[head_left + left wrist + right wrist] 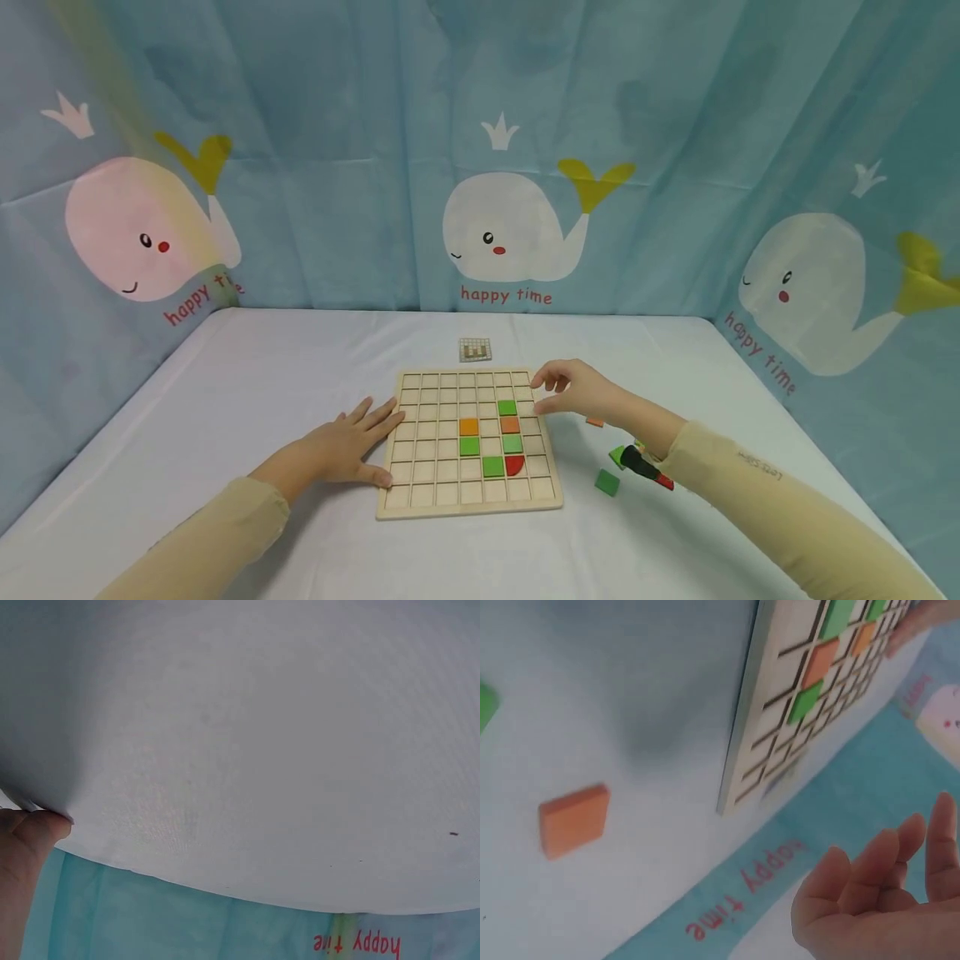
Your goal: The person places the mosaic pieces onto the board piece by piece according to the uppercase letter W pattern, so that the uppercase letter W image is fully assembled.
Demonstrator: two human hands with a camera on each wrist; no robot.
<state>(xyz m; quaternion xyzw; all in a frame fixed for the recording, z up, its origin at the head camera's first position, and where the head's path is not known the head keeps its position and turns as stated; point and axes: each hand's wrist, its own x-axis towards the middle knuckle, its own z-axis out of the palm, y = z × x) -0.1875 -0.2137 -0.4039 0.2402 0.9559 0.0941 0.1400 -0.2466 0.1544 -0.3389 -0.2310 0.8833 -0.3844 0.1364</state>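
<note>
A wooden grid board [427, 497] lies on the white table, with several coloured tiles in its squares. Among them are an orange tile [468, 427], a salmon tile [510, 425], a green tile [507, 407] and a red rounded piece [514, 465]. My left hand [341, 446] rests on the board's left edge, fingers spread. Over the board's right edge hovers my right hand [573, 389], its fingers loosely bent. In the right wrist view, thumb and fingers stand apart with nothing between them.
Right of the board lie a loose orange tile [574, 820], a dark green tile [607, 482] and a green piece [617, 456]. A black and red object [647, 468] shows beside the right sleeve. Behind the board is a small patterned card [475, 349]. Blue whale-print curtains [330, 233] enclose the table.
</note>
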